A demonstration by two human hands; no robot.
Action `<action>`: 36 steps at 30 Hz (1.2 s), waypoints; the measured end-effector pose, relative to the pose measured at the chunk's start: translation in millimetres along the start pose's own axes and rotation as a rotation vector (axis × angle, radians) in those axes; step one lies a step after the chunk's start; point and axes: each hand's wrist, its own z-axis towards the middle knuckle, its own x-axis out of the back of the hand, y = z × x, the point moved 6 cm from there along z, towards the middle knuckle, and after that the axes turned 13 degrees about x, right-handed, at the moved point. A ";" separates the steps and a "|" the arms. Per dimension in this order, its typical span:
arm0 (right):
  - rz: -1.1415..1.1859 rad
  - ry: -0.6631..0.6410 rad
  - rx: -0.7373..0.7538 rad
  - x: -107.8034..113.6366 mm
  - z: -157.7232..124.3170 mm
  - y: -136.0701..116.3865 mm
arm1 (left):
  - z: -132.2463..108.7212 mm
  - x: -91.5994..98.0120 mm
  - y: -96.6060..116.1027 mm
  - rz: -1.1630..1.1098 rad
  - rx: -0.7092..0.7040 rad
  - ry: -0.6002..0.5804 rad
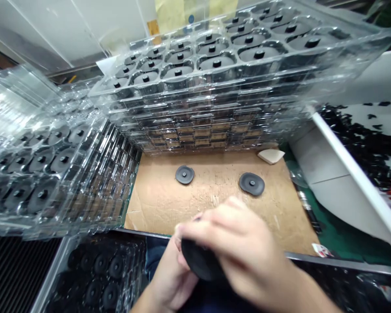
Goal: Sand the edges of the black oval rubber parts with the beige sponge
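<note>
My left hand is closed on a round black rubber-like disc, low at the front, close to my body. Over the same disc my right hand is curled and smeared by motion. Its fingertips meet those of the left hand at the disc's upper edge; whatever else it grips is hidden. Beyond the hands, a dark disc with a small central stub lies on the brown cardboard. A second, slightly oval disc lies to its right.
Tall stacked clear plastic trays of such discs stand at the back, with another stack at left. A lower tray of discs sits front left. At right, a white bin contains black scraps. A folded paper piece lies near the back.
</note>
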 end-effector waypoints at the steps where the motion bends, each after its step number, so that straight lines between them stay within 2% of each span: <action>1: 0.009 0.008 -0.097 0.5 -5.8 12.4 | -1.8 2.5 2.7 -0.007 -0.031 0.001; 3: 0.008 0.010 -0.317 -3.1 -26.4 40.1 | -6.8 8.3 8.7 -0.045 -0.089 0.008; 5: 0.032 -0.002 -0.474 -16.9 -53.7 61.9 | -10.9 14.6 12.0 -0.087 -0.101 0.036; 8: 0.068 -0.032 -0.550 -47.5 -88.5 76.7 | -12.4 19.4 13.8 -0.103 -0.100 0.052; 10: 0.065 -0.051 -0.555 -58.7 -98.5 76.7 | -10.6 19.6 13.3 -0.094 -0.092 0.053; 12: 0.050 -0.019 -0.577 -53.0 -94.8 70.8 | -8.1 17.3 11.7 -0.073 -0.079 0.048; 14: 0.008 0.100 -0.571 -32.0 -77.7 57.0 | -6.2 13.8 10.1 -0.056 -0.073 0.045; 15: -0.019 0.172 -0.535 -19.9 -65.4 46.6 | -5.6 12.9 9.4 -0.046 -0.073 0.057; 17: -0.063 0.275 -0.356 -2.8 -37.1 19.5 | -4.8 12.3 7.9 -0.027 -0.066 0.079; 19: -0.052 0.245 -0.145 -2.8 -13.1 -5.4 | -4.2 13.2 6.8 -0.021 -0.054 0.076; 21: -0.024 0.150 -0.070 -12.3 -0.3 -15.5 | -3.7 16.3 7.2 -0.028 -0.063 0.071; 24: 0.001 -0.011 -0.147 -27.9 5.0 -8.9 | -2.3 22.6 5.5 -0.050 -0.066 0.124; 26: -0.063 0.006 -0.167 -27.9 5.6 -5.2 | -0.7 20.1 1.7 -0.055 -0.030 0.120; 29: -0.102 0.105 -0.101 -19.6 1.7 -10.4 | -0.6 13.4 1.3 -0.058 -0.003 0.084; 31: -0.036 0.055 -0.083 -16.8 -6.0 -13.5 | -1.1 12.4 4.2 -0.077 0.005 0.047; 33: -0.011 -0.034 -0.134 -13.0 -16.2 -10.9 | -0.3 13.0 5.2 -0.088 0.033 -0.007; 36: -0.112 -0.095 -0.196 -4.4 -24.9 -0.8 | 2.2 13.9 3.2 -0.088 0.066 -0.038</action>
